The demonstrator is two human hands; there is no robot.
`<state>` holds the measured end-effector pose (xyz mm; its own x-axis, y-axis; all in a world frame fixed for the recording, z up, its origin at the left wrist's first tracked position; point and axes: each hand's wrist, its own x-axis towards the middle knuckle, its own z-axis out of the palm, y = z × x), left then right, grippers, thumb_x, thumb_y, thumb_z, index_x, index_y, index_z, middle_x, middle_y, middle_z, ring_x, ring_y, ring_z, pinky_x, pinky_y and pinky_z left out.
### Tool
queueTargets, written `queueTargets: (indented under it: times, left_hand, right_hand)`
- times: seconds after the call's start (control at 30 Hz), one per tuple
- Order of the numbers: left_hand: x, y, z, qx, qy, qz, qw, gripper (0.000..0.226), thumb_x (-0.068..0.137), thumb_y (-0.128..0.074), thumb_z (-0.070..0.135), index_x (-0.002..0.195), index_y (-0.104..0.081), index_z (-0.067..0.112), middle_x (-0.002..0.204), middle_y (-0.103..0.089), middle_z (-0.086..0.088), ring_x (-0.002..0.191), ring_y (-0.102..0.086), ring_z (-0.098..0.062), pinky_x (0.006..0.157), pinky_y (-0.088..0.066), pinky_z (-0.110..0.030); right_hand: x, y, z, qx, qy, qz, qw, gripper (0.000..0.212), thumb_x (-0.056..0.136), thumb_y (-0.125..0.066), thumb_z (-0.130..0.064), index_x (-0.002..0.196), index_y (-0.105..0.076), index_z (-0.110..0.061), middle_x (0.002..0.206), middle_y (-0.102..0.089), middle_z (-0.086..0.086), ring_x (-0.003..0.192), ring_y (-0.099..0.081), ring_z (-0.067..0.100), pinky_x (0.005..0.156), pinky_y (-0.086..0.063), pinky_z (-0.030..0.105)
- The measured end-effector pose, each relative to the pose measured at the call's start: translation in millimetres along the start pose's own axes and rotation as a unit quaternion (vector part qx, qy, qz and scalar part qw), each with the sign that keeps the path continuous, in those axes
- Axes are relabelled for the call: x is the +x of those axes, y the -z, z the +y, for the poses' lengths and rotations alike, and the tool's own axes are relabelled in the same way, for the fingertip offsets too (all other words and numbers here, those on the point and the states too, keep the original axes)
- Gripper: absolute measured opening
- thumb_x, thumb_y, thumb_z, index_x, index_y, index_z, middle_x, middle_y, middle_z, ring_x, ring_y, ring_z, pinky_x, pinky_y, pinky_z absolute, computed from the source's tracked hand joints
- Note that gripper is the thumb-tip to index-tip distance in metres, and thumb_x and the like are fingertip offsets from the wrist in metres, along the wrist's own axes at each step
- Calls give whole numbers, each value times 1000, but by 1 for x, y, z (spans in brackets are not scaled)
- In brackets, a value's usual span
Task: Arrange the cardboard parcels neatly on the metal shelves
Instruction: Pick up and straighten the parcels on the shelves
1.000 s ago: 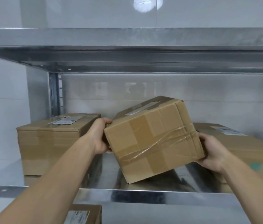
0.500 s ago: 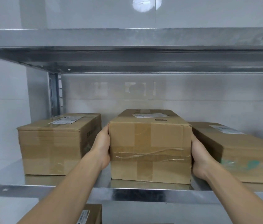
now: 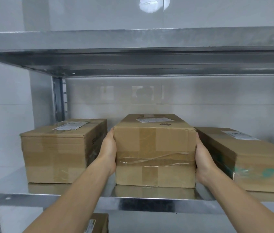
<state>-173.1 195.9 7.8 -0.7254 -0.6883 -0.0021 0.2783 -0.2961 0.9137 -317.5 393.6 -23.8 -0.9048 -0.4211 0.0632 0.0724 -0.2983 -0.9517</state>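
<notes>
1. Fingers [image 3: 110, 137] of the left hand [image 3: 109, 153] lie stretched along the left side of the middle parcel [image 3: 154, 153], pressed flat against the cardboard. Their tips are hidden behind the box.
2. The right hand [image 3: 203, 158] mirrors this on the parcel's right side. Its fingers [image 3: 198, 142] are laid straight on the cardboard, not curled round any edge that shows.
3. The middle parcel sits flat on the metal shelf [image 3: 149, 203], its taped front face square to the shelf's front rim and set a little back from it. A white label [image 3: 151, 120] lies on its top.
4. To its left stands the left parcel [image 3: 55, 153], also flat on the shelf, with the left hand in the gap between the two boxes.
5. To its right lies the right parcel [image 3: 250, 158], lower, long and angled, with green-printed tape on its near face. The right hand fills the gap beside it.
6. The upper shelf [image 3: 132, 39] spans the view above, carried by an upright post [image 3: 58, 98] at the back left.
7. A corner of a lower parcel [image 3: 98, 223] shows beneath the shelf.
</notes>
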Motion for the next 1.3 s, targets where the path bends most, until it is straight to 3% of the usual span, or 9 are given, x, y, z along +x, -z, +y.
queueTargets:
  times: [0.5, 0.67, 0.83, 1.0, 1.13, 1.23, 1.3]
  left_hand:
    - [14, 0, 2, 0, -1, 24, 1000, 43, 100, -44, 54, 114, -75, 26, 101, -78, -8, 98, -71, -31, 91, -57, -48]
    - [17, 0, 1, -8, 10, 8, 1000, 42, 101, -46, 53, 103, -76, 24, 84, -79, -5, 90, -71, -30, 88, -57, -44]
    - [19, 1, 2, 4, 20, -4, 1000, 44, 101, -45, 55, 102, -76, 23, 81, -79, -5, 91, -71, -30, 84, -58, -42]
    - [19, 4, 3, 12, 20, 0, 1000, 47, 99, -47, 59, 111, -76, 25, 95, -79, -8, 98, -72, -32, 94, -56, -50]
    - [17, 6, 7, 10, 5, -2, 1000, 46, 103, -43, 54, 110, -76, 23, 98, -79, -9, 102, -71, -31, 95, -55, -46]
    - [15, 7, 18, 8, -41, 14, 999, 47, 105, -43, 49, 135, -65, 21, 131, -68, -9, 131, -56, -34, 117, -38, -45]
    - [17, 7, 28, 40, -97, 13, 994, 47, 104, -44, 47, 142, -57, 22, 146, -58, -5, 139, -49, -27, 123, -28, -44]
  right_hand:
    - [18, -8, 3, 9, -9, 0, 1000, 67, 96, -37, -74, 122, -74, -25, 112, -77, 10, 111, -71, 32, 106, -50, 54]
    - [18, -8, 3, 14, -8, -5, 1000, 66, 96, -37, -73, 120, -74, -24, 111, -78, 9, 110, -71, 32, 104, -51, 52]
    - [16, -9, 2, 7, -5, 1, 1000, 62, 99, -37, -69, 119, -74, -23, 106, -79, 9, 106, -72, 30, 93, -55, 45]
    - [15, -9, 1, 7, -9, 7, 1000, 62, 97, -40, -71, 119, -74, -24, 107, -79, 8, 107, -71, 31, 91, -56, 45]
    - [15, -9, -1, -5, 0, 5, 1000, 61, 99, -40, -69, 122, -73, -24, 109, -78, 9, 107, -72, 31, 100, -54, 52]
    - [15, -9, -8, -11, 10, 22, 1000, 55, 101, -41, -66, 119, -74, -26, 110, -78, 7, 109, -70, 30, 103, -51, 52]
    - [14, -12, -17, -22, 20, 37, 999, 48, 102, -43, -62, 114, -74, -27, 112, -76, 5, 112, -67, 28, 106, -48, 51]
